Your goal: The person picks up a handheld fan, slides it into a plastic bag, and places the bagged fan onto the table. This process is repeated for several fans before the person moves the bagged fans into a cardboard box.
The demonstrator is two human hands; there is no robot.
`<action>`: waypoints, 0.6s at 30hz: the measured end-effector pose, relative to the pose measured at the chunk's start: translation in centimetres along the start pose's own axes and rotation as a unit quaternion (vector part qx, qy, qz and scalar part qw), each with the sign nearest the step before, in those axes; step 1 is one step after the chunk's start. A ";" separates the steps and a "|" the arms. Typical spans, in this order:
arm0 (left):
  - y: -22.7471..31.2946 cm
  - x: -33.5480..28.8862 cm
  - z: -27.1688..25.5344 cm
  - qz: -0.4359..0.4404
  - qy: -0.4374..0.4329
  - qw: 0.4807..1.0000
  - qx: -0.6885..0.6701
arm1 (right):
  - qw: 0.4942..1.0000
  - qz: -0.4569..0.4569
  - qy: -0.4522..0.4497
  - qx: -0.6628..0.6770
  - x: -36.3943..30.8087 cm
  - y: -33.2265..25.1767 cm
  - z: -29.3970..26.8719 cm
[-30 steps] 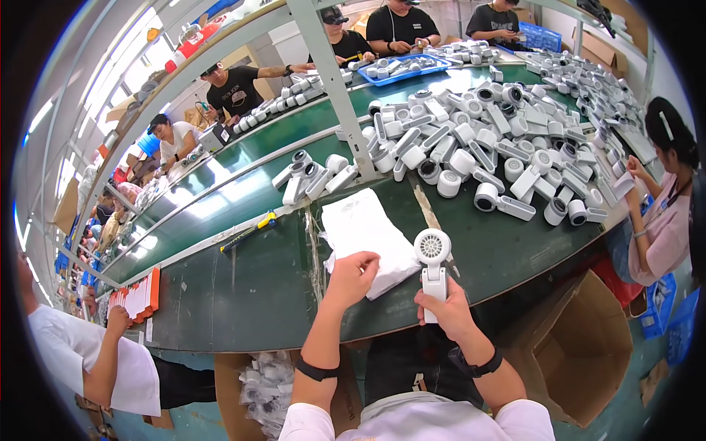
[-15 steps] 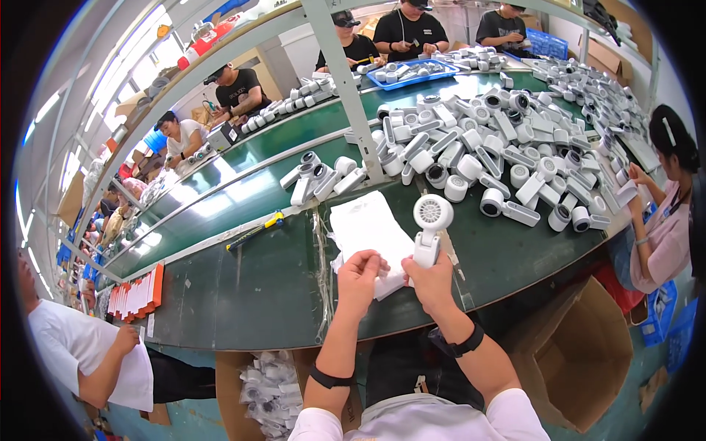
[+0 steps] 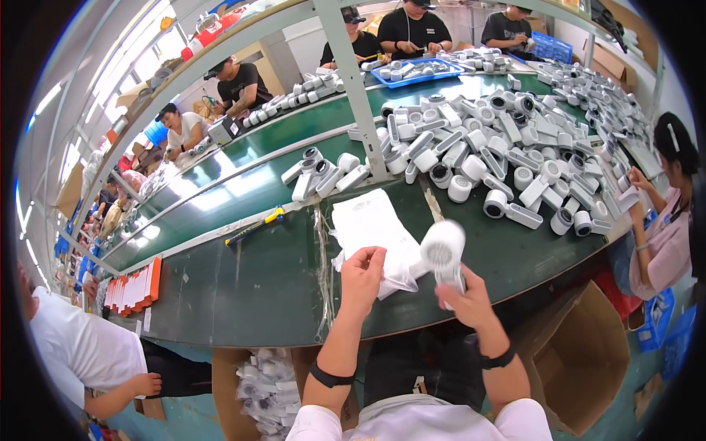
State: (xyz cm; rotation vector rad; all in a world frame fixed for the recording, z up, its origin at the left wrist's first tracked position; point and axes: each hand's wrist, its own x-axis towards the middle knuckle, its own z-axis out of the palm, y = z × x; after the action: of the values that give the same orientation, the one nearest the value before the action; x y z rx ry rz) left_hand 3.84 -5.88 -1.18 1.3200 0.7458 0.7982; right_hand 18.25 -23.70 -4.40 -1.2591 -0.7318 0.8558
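**One fan [image 3: 443, 246] up in my right hand [image 3: 474, 301]**

Nearest me, below the table [image 3: 235, 294], are two cardboard boxes: one at left [image 3: 224, 382] with bagged pieces too jumbled to count, one at right [image 3: 614, 331].

Over the table's near edge, my right hand grasps the fan by its handle, its head blurred. My left hand [image 3: 360, 287] has its fingers curled together by one stack of white bags [image 3: 371, 220]; I can't tell whether they pinch any plastic. I take this as a handling step; the next move seems to call for a steady handle grip and free left fingertips.

Farther left lies one yellow-and-black tool [image 3: 257, 224]. Beyond are a small cluster [image 3: 329, 181], a large heap of fans [image 3: 500, 140], both too overlapped to count, and one blue tray [image 3: 423, 79].
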 end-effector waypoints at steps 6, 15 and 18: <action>1.0 0.6 0.1 -0.014 -0.059 0.997 0.049 | 0.929 0.004 -0.229 -0.290 -1.2 -5.3 -0.6; 1.9 0.7 -1.8 0.030 -0.179 0.971 0.155 | 0.869 0.154 -0.321 -0.345 3.7 -7.2 0.6; 2.0 0.3 -2.5 0.073 -0.157 0.966 0.191 | 0.907 0.146 -0.245 -0.311 3.6 -5.7 0.9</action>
State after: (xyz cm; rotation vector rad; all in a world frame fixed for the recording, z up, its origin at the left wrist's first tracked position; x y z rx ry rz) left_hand 1.76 -4.14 0.50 1.8173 0.5685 0.5541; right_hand 20.08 -20.67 1.41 -1.7747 -1.3120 1.2676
